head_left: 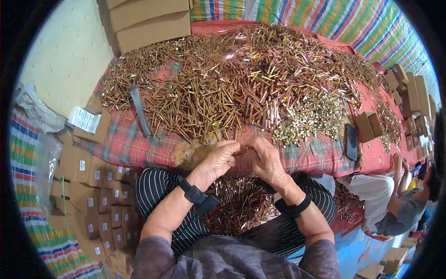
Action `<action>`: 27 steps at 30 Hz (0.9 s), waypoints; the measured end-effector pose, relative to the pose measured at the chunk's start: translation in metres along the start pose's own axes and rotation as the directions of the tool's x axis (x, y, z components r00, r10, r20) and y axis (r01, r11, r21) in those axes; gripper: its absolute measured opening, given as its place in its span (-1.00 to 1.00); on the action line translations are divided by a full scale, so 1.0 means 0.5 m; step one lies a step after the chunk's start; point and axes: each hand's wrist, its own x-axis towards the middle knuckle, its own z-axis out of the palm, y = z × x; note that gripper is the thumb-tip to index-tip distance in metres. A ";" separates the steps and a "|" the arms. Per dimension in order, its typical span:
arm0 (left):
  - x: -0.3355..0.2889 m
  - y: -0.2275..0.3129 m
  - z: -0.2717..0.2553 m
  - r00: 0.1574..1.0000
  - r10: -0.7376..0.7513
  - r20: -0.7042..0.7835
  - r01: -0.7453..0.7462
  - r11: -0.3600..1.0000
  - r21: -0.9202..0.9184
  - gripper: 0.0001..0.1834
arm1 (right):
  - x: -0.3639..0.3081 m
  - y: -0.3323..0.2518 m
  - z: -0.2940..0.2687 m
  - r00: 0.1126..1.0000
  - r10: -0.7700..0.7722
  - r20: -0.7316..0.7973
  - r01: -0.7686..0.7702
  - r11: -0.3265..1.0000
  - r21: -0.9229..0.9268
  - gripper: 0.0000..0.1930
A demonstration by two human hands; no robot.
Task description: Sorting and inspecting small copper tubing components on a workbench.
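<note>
My left hand (pixel 223 156) and my right hand (pixel 265 157) meet close together over the near edge of the cloth-covered table. Both have their fingers closed in a pinch; what lies between the fingertips is too small and hidden to make out. Just beyond them spreads a large heap of thin, shiny copper and gold coloured tubes (pixel 209 88). To the right of the heap's near side is a pile of small pale-gold metal pieces (pixel 310 116), like short caps. More tubes (pixel 237 200) lie below, between my knees.
A grey strip (pixel 139 111) rests at the heap's left. At right are a dark phone-like slab (pixel 351 142) and a small open carton (pixel 369 126). Stacked cardboard boxes (pixel 100 186) stand at my left, larger ones (pixel 153 35) behind. Another person (pixel 399 209) sits at far right.
</note>
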 end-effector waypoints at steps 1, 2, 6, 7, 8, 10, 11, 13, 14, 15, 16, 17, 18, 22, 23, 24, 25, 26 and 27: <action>-0.002 0.003 0.002 1.000 -0.021 0.006 0.021 0.999 -0.035 -0.94 | 0.002 -0.001 -0.002 0.999 -0.035 0.000 0.035 0.999 -0.008 -0.77; -0.003 0.006 0.002 0.999 -0.039 0.013 0.040 0.997 -0.071 -0.93 | 0.003 -0.001 -0.001 0.997 -0.072 0.001 0.072 0.997 -0.015 -0.75; -0.013 0.016 0.016 0.996 0.087 -0.003 -0.082 0.958 0.275 -0.99 | -0.008 -0.008 0.009 0.976 0.218 -0.004 -0.212 0.951 0.224 -0.77; -0.019 0.019 0.023 0.996 0.088 -0.008 -0.083 0.959 0.272 -0.99 | -0.005 -0.012 0.009 0.968 0.250 0.005 -0.246 0.948 0.202 -0.79; -0.024 0.021 0.032 0.989 0.148 0.005 -0.141 0.931 0.337 -0.97 | -0.006 -0.015 0.007 0.959 0.285 0.010 -0.282 0.943 0.175 -0.82; -0.024 0.019 0.033 0.979 0.205 0.024 -0.197 0.897 0.397 -0.95 | -0.009 -0.010 0.013 0.948 0.318 0.013 -0.314 0.926 0.209 -0.84; -0.021 0.015 0.025 0.971 0.232 0.047 -0.230 0.875 0.425 -0.95 | -0.009 -0.009 0.016 0.938 0.347 0.018 -0.340 0.908 0.246 -0.86; -0.016 0.005 0.014 0.963 0.259 0.070 -0.262 0.853 0.451 -0.94 | -0.008 -0.015 0.012 0.920 0.388 0.055 -0.390 0.893 0.226 -0.86; -0.014 0.002 0.012 0.956 0.281 0.088 -0.289 0.841 0.457 -0.94 | -0.008 -0.019 0.010 0.898 0.431 0.087 -0.439 0.875 0.205 -0.85; -0.014 -0.001 0.010 0.948 0.301 0.107 -0.315 0.828 0.463 -0.93 | -0.006 -0.024 0.007 0.897 0.432 0.090 -0.441 0.874 0.205 -0.85; -0.015 -0.004 0.010 0.948 0.300 0.104 -0.313 0.830 0.462 -0.93 | -0.004 -0.030 0.005 0.890 0.446 0.090 -0.455 0.870 0.187 -0.85; -0.017 0.000 0.015 0.949 0.302 0.092 -0.311 0.841 0.442 -0.94 | -0.003 -0.033 0.005 0.884 0.460 0.089 -0.468 0.868 0.166 -0.83; -0.018 0.001 0.016 0.949 0.304 0.079 -0.309 0.852 0.422 -0.96 | -0.007 -0.028 0.011 0.883 0.461 0.092 -0.470 0.867 0.164 -0.83; -0.018 0.011 0.004 0.992 0.124 0.000 -0.116 0.928 0.354 -0.96 | -0.013 -0.009 0.026 0.962 0.275 -0.003 -0.269 0.945 0.188 -0.78; -0.024 0.018 0.018 0.998 0.056 0.000 -0.054 0.974 0.221 -0.96 | -0.016 -0.009 0.022 0.985 0.171 -0.032 -0.166 0.980 0.110 -0.76; -0.025 0.026 0.020 1.000 0.000 0.003 -0.001 0.996 0.088 -0.95 | -0.010 -0.012 0.018 0.995 0.100 -0.025 -0.098 0.993 0.073 -0.75; -0.016 0.015 0.006 1.000 -0.016 0.002 0.016 1.000 0.014 -0.94 | -0.007 -0.013 0.016 0.994 0.109 -0.017 -0.107 0.990 0.092 -0.75; -0.011 0.019 0.002 1.000 -0.022 -0.004 0.022 1.000 0.009 -0.94 | -0.002 -0.013 0.015 0.993 0.114 -0.012 -0.112 0.988 0.108 -0.75; -0.007 0.021 -0.002 0.999 -0.034 0.014 0.034 0.999 0.027 -0.94 | -0.003 -0.015 0.016 0.989 0.145 -0.006 -0.143 0.979 0.143 -0.78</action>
